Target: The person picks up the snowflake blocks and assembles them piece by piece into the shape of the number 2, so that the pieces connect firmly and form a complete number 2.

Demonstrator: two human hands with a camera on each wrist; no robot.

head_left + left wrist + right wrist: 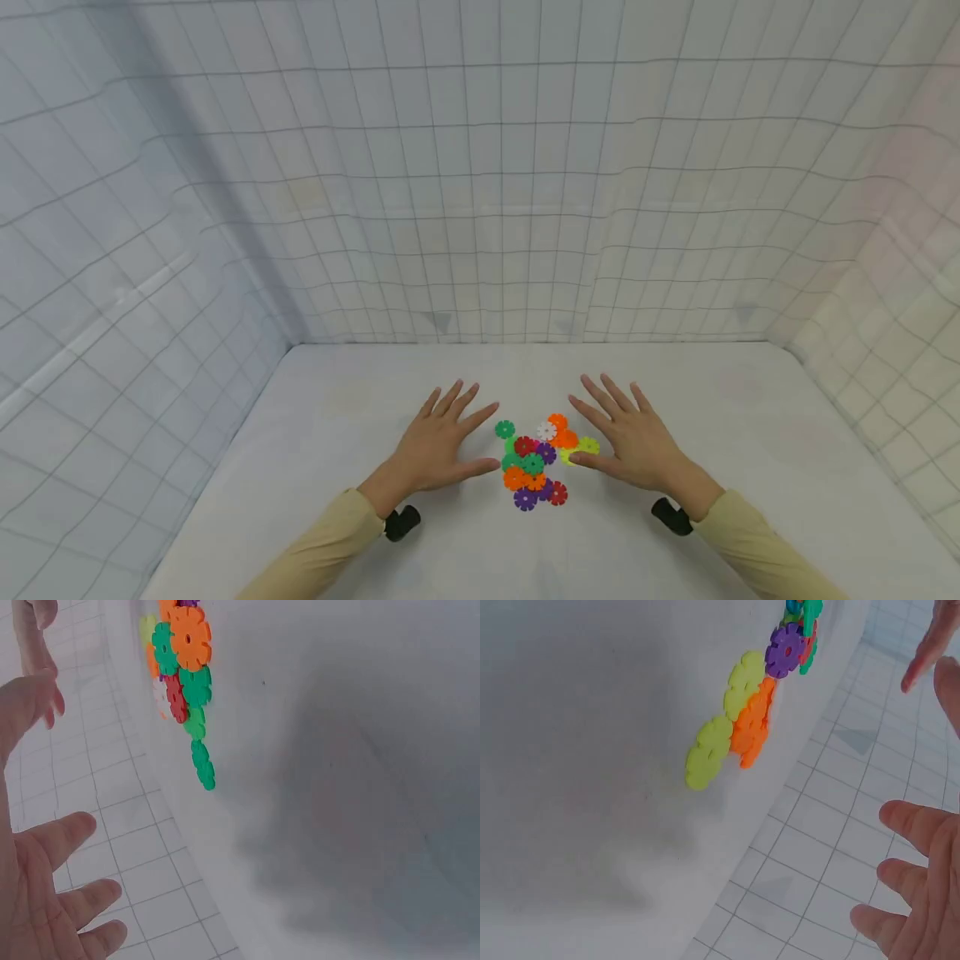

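Observation:
A loose pile of notched plastic flower discs, in green, orange, purple, red, white and yellow, lies on the white table between my hands. My left hand [435, 442] is held to the left of the pile, fingers spread and straight, its thumb tip near a green disc [505, 429]. On the other side my right hand [637, 442] is spread the same way, its thumb overlapping the yellow discs [709, 754] in the head view. Neither hand holds anything. An orange disc [190, 639] lies on top of the pile in the left wrist view.
The white table [360, 383] meets a back wall [525, 208] covered in a white sheet with a dark grid. Similar gridded sheets hang at the left [112, 292] and right [885, 292]. A black wrist band piece [402, 523] sits under each wrist.

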